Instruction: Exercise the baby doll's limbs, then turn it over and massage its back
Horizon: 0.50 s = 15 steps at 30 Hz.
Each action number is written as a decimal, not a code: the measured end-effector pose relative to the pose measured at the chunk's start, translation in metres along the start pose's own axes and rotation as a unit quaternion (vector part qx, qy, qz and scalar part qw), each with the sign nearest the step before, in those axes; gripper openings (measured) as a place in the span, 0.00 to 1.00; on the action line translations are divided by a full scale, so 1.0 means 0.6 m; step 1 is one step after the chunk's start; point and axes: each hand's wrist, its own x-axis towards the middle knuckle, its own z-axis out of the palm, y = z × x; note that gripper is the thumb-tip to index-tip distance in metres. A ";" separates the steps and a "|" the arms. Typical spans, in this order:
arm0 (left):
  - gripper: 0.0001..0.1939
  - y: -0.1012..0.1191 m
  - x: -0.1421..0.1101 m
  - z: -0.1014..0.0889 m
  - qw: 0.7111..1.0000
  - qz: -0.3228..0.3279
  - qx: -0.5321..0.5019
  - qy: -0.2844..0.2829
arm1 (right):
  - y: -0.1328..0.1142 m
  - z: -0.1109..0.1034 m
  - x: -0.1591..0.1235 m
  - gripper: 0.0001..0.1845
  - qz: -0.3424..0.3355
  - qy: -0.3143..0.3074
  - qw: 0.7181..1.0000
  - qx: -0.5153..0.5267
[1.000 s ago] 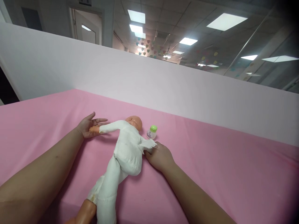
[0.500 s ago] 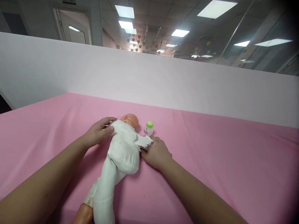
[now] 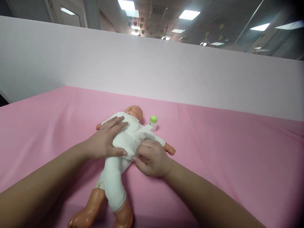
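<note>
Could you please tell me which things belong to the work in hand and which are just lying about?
In use:
doll, lying on pink sheet
white suit, under left hand, apparently pinched by right hand

Apparently just lying about:
green-lidded jar, neither hand on it

Two hands [image 3: 128, 148] on a white-clothed doll [image 3: 125, 134]

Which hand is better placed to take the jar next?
Probably the right hand, on the jar's side of the doll, though its fingers pinch the cloth. The left hand lies spread over the doll's other side.
</note>
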 end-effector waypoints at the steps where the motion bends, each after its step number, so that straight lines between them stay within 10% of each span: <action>1: 0.58 -0.003 0.000 0.003 1.000 -0.013 -0.011 0.017 | -0.006 0.005 0.000 0.12 -0.011 -0.015 1.000 0.008; 6: 0.58 -0.009 0.000 0.016 0.989 -0.111 -0.066 0.078 | -0.029 0.025 0.001 0.07 -0.008 -0.111 0.993 0.040; 15: 0.62 -0.028 -0.008 0.009 0.905 -0.153 -0.382 -0.110 | -0.041 0.026 0.007 0.22 0.065 -0.203 0.975 0.057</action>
